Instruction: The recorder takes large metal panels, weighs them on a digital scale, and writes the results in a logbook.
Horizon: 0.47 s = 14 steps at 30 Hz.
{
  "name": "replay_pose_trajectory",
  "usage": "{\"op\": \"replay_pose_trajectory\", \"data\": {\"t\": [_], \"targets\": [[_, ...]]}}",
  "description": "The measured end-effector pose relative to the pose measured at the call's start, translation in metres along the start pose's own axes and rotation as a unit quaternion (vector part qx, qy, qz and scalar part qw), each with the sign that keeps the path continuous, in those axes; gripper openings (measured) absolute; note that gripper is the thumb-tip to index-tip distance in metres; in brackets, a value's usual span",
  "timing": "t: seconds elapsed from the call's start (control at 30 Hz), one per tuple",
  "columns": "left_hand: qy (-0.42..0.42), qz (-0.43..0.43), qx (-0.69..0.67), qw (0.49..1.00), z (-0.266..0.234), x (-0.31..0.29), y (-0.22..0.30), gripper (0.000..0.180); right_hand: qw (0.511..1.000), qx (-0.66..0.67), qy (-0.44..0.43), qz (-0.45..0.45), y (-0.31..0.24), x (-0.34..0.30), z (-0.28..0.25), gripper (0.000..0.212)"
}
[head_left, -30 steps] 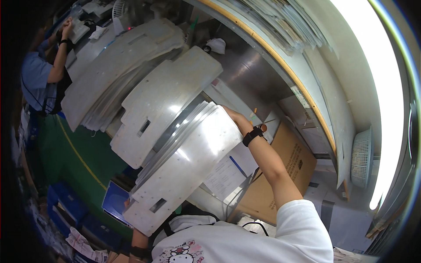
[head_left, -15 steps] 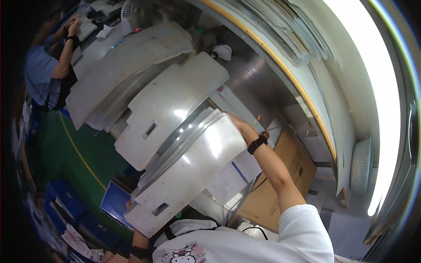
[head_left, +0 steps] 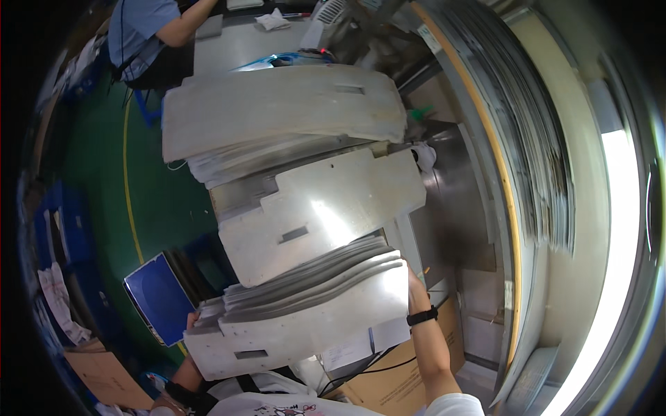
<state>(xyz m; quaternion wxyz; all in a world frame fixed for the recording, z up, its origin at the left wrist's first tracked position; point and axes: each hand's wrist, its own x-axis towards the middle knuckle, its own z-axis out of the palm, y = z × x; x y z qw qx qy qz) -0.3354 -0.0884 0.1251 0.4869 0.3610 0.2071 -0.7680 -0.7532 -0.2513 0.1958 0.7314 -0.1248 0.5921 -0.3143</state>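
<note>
Between my hands is a stack of flat pale-grey panels point(head_left: 298, 326), its front one glossy, stepped along the edge and pierced by a small rectangular slot. My left hand point(head_left: 192, 320) grips the stack's left end; only some fingertips show past the edge. At the other end my right hand point(head_left: 416, 288) is closed around the right edge, its fingers mostly hidden behind the panels. Just beyond leans a similar slotted panel point(head_left: 319, 208). Farther off stands another bundle of such panels point(head_left: 277, 111), duller and slightly bowed.
A shelf edged with a yellow strip point(head_left: 485, 139) holds many thin upright sheets on the right. Below my right arm sits a cardboard box point(head_left: 395, 388) with a black cable across it. A blue panel point(head_left: 163, 298) stands at left. A person in a blue shirt point(head_left: 146, 28) works at the far left.
My view has turned, so the panels now lie more level across it. Both hands keep hold of the stack, which appears lower and nearer to my body.
</note>
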Motion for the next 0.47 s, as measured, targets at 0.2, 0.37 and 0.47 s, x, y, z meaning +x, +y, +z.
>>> {"op": "replay_pose_trajectory", "data": {"t": [0.2,0.37,0.47], "targets": [[-0.001,0.002,0.031,1.000,0.016,-0.002,0.001,0.043,0.993,-0.009,0.117,0.031,-0.016,-0.010,0.018,0.039],[-0.051,-0.015,-0.014,0.998,0.020,-0.001,0.002,0.042,0.993,-0.051,0.109,-0.006,-0.004,-0.002,-0.006,0.039],[-0.031,0.039,0.040,0.998,-0.005,0.002,-0.003,0.043,0.989,-0.124,0.018,-0.077,0.038,-0.032,-0.045,0.039]]}}
